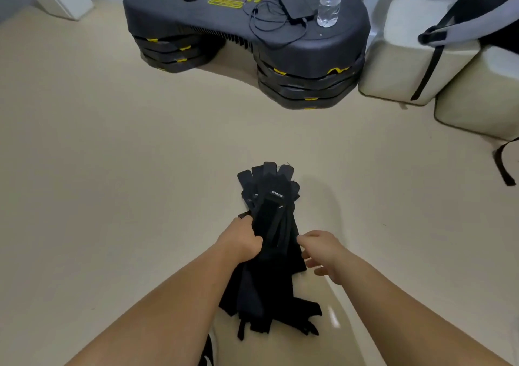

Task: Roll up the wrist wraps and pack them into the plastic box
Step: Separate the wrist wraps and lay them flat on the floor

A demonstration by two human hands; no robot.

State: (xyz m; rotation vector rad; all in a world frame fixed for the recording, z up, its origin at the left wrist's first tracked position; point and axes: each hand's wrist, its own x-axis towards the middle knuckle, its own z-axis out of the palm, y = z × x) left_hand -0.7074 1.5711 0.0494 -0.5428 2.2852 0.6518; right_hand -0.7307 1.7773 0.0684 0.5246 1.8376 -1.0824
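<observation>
A bundle of several black wrist wraps (269, 219) lies stretched out on the beige floor, its far ends fanned out and its near ends hanging loose toward me. My left hand (241, 239) grips the bundle at its left side, fingers curled round the fabric. My right hand (323, 250) sits at the bundle's right edge with fingers loosely spread, fingertips touching the fabric. No plastic box is in view.
A black and yellow stacked base (247, 45) stands at the back, with a cable, a dark pouch and a water bottle (329, 0) on top. Cream cushions (415, 56) and a grey backpack (477, 9) are at the right. Beige floor (112, 169) lies all around.
</observation>
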